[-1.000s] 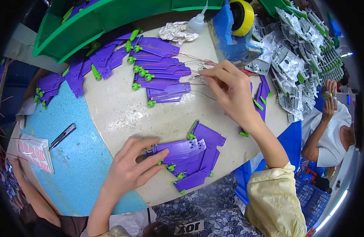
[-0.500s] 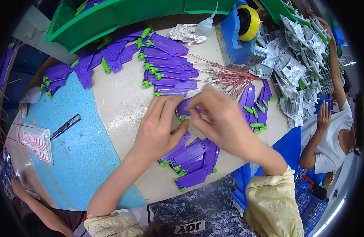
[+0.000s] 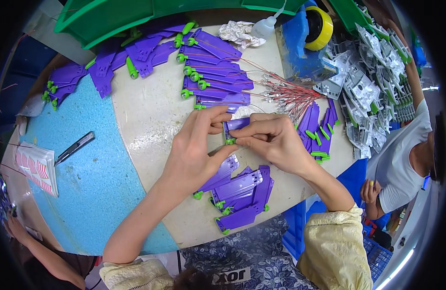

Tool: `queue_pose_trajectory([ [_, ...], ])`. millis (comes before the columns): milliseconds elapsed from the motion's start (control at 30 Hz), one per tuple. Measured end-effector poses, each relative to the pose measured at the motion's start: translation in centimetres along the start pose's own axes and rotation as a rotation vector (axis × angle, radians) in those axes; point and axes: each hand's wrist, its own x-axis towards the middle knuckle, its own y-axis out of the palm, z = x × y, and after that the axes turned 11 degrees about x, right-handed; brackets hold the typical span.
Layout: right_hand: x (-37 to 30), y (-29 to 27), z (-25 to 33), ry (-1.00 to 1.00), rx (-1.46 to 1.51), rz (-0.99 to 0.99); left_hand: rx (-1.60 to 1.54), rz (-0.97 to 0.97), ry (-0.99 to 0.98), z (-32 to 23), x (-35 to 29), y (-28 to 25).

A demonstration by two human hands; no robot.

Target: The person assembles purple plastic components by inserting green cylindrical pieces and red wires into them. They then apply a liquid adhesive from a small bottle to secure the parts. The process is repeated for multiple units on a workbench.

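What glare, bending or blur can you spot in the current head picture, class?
In the head view, glare speckles the table; head view again, the green bin bows along the top; same head view, the left hand and right hand look fairly sharp.

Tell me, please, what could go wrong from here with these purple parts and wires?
The small purple piece could slip, as the right hand seems to hold it in a narrow pinch. The thin red wires lie loose near that hand and might snag on it. The piled purple parts lie close to the left hand, which may knock them.
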Motion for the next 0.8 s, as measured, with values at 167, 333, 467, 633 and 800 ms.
queue_pose_trajectory([
  [167, 0.3, 0.2, 0.1, -0.046, -0.040, 0.012, 0.020, 0.010, -0.013, 0.1, 0.1, 0.0],
  [333, 1.0, -0.6, -0.4, -0.114, -0.058, 0.039, 0.119, -0.026, 0.114, 0.3, 0.3, -0.4],
  [467, 1.1, -0.5, -1.0, -0.067, 0.003, -0.011, 0.146, -0.059, 0.185, 0.1, 0.3, -0.1],
  [633, 0.9, -0.5, -0.7, -0.221, -0.113, 0.060, 0.143, -0.012, 0.197, 0.1, 0.5, -0.4],
  [800, 1.1, -0.2, -0.1, -0.471, -0.433, 0.163, -0.030, 0.005, 0.017, 0.2, 0.2, 0.1],
])
